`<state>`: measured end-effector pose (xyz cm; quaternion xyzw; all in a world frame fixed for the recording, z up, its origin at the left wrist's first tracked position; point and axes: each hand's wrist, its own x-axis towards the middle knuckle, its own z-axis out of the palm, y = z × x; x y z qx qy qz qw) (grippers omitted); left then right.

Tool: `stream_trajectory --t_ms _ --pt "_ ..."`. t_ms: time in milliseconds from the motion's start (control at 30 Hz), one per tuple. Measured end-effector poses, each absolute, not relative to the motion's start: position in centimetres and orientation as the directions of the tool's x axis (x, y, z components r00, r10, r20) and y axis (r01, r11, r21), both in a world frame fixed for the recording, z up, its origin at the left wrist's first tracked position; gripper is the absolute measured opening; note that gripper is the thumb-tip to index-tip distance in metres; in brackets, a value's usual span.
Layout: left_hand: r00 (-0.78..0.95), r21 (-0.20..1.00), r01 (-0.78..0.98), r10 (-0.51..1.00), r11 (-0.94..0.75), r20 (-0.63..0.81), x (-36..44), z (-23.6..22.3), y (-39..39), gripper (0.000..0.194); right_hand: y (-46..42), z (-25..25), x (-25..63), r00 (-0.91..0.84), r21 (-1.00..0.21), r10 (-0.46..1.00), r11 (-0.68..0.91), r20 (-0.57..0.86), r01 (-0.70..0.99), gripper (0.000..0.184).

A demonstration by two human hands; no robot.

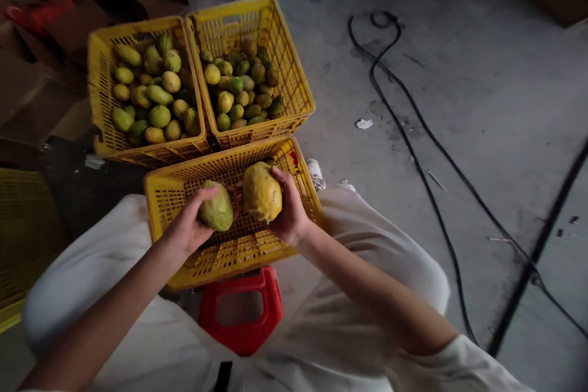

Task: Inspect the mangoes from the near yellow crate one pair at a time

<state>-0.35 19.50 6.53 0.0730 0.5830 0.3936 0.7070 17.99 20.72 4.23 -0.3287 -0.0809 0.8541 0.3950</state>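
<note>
My left hand (pixel 190 220) is closed around a green, slightly lumpy fruit (pixel 217 208), with the thumb over its top. In my right hand (pixel 291 211) is a larger yellow fruit (pixel 261 193) with a bumpy skin and small dark marks. Both fruits are held apart above the near yellow crate (pixel 172 180), which sits between my knees. A bit of green shows behind the yellow fruit; I cannot tell what it is. Beyond stand two more yellow crates, the left crate (pixel 94 67) and the right crate (pixel 294 73), each holding many green and yellow fruits.
A red plastic stool (pixel 248 337) shows below the near crate. Cardboard boxes (pixel 32 98) crowd the left, with another yellow crate (pixel 18 233) nearer me. On the grey floor to the right lie a looped black cable (pixel 404 128) and a white scrap (pixel 364 124).
</note>
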Motion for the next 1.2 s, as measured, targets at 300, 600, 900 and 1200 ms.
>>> stream_trajectory --t_ms 300,600,900,1200 --pt "-0.095 0.543 -0.573 0.608 0.614 -0.788 -0.5 8.5 21.7 0.019 22.3 4.3 17.0 -0.497 -0.47 0.687 -0.726 -0.53 -0.502 0.067" --pt "-0.136 0.564 -0.573 0.61 0.594 -0.78 -1.3 7.3 21.8 0.016 22.3 4.0 16.8 -0.488 -0.446 0.69 -0.72 -0.534 -0.531 0.049" --pt "-0.136 0.536 -0.616 0.593 0.577 -0.794 -0.3 7.0 22.0 0.009 21.5 3.6 16.4 -0.474 -0.4 0.655 -0.745 -0.589 -0.533 0.035" --pt "0.004 0.372 -0.658 0.497 0.654 -0.868 -0.3 7.4 22.9 0.025 22.4 3.6 16.5 -0.399 -0.362 0.657 -0.715 -0.64 -0.598 0.04"
